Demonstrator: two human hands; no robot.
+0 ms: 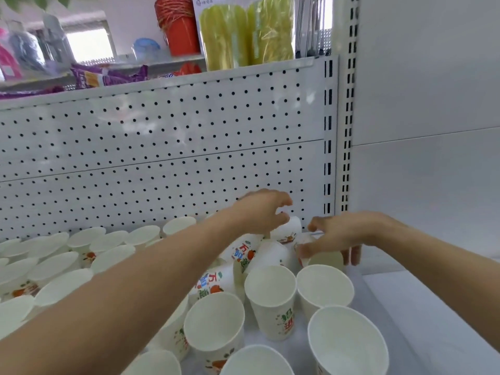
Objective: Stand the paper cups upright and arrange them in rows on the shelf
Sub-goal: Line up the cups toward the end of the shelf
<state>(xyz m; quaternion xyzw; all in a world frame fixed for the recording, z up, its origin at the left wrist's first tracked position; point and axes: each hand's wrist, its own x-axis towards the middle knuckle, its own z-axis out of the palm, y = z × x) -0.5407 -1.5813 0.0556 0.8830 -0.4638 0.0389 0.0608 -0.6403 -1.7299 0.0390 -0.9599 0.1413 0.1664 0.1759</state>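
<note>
White paper cups with orange and green print cover the shelf (378,299). Several stand upright at the left (86,236) and in front (270,285). A few cups lie on their sides in the middle back (243,253). My left hand (259,212) reaches over the lying cups, fingers curled around a tipped cup (293,224) near the back panel. My right hand (338,236) grips the rim of another tilted cup (326,259) just right of it.
A white pegboard back panel (162,147) rises behind the cups. A slotted upright (346,104) and a plain white side wall (433,104) close the right side. Above, an upper shelf holds yellow-green packs (243,36) and an orange cup stack (181,28).
</note>
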